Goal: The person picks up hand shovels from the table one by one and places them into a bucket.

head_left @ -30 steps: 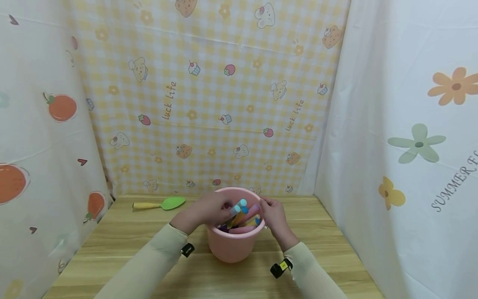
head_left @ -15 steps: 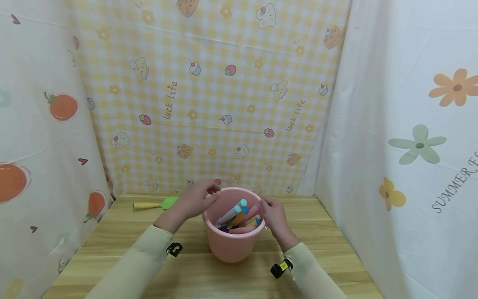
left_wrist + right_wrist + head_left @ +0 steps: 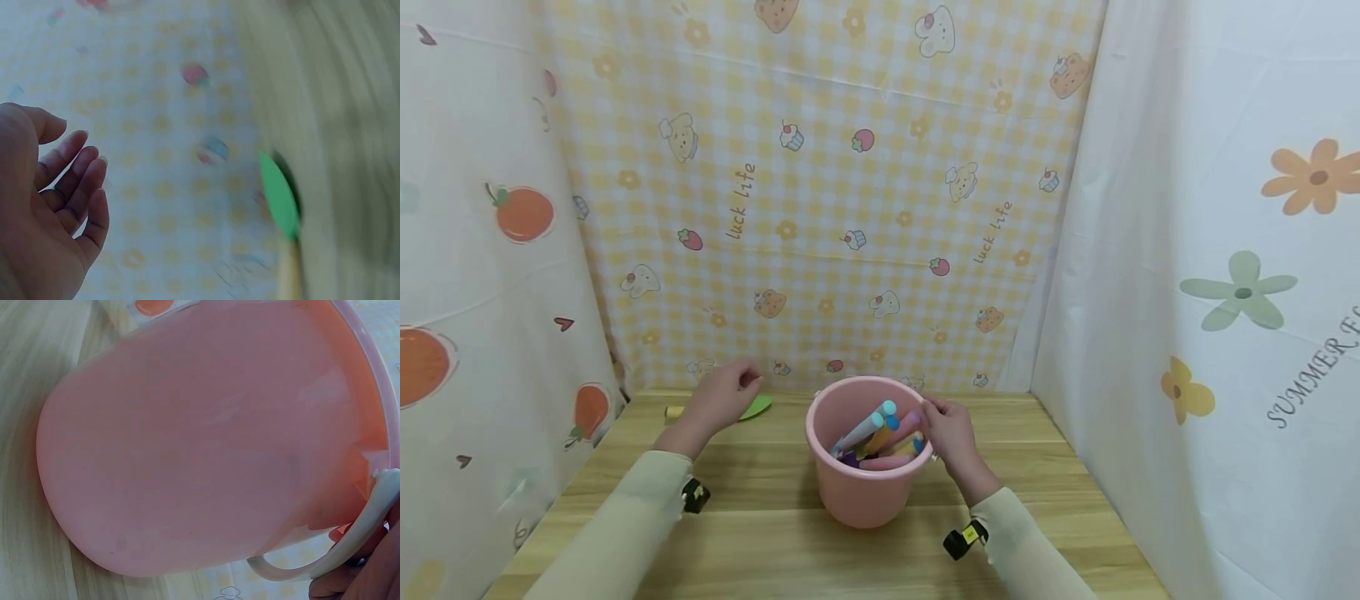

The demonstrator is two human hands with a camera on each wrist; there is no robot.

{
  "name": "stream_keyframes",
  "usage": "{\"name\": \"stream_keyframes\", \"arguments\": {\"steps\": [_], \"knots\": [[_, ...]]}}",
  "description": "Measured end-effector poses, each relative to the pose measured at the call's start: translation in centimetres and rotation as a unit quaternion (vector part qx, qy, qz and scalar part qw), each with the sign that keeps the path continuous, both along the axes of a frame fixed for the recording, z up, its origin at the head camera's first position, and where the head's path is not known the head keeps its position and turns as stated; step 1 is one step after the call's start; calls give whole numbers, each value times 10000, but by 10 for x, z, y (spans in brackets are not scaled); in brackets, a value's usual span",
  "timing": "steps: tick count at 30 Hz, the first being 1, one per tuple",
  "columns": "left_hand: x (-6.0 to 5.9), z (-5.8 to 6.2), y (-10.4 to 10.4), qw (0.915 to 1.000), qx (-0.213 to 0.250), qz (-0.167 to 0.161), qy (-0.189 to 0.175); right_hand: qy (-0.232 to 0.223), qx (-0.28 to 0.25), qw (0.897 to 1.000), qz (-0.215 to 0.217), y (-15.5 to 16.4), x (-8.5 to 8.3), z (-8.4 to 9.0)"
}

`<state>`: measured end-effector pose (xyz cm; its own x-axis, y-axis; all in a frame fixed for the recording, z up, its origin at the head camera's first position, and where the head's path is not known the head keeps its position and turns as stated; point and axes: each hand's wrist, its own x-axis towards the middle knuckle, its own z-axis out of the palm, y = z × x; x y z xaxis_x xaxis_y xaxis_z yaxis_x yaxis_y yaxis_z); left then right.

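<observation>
Head view: pens [image 3: 880, 433] sit in the pink bucket [image 3: 865, 492], right hand [image 3: 951, 437] gripping its rim; left hand [image 3: 722, 400], empty and relaxed, hovers at the green scoop [image 3: 756, 406], not yet picked up.

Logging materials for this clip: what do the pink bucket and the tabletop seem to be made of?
The pink bucket looks like moulded plastic: smooth, faintly glossy wall, thick rolled rim, pale handle. The light wood-grain tabletop shows streaky grain in plank-like strips with a matt finish; solid wood or printed laminate cannot be told.
</observation>
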<state>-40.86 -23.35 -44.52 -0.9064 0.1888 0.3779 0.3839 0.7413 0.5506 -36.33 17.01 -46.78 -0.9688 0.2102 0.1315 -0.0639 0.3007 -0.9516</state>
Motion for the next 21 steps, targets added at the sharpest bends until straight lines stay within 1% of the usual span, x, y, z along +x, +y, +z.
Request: {"name": "stream_keyframes", "arguments": {"steps": [2, 7, 9, 11, 14, 17, 19, 21], "knots": [[-5, -11, -13, 9998, -112, 172, -77, -32, -8, 10000, 8, -1, 0, 0], [-15, -45, -37, 9987, -322, 190, -341, -86, -8, 10000, 20, -1, 0, 0], [-16, -57, -44, 9978, -457, 188, -452, -101, -25, 9999, 65, -1, 0, 0], [-16, -68, -50, 9965, -599, 287, -506, -97, -36, 9999, 130, 0, 0, -1], [-16, -79, -59, 9949, -824, 392, -436, -102, -64, 9998, 142, 0, 1, -3], [-20, -87, -66, 9930, -986, 527, -393, -63, -61, 9999, 100, 0, 1, -3], [-24, -91, -71, 9908, -1108, 636, -443, -42, -58, 9999, 86, 0, 1, -2], [-27, -95, -77, 9880, -1235, 706, -596, -3, -26, 10000, 87, 1, 0, -2]]}}
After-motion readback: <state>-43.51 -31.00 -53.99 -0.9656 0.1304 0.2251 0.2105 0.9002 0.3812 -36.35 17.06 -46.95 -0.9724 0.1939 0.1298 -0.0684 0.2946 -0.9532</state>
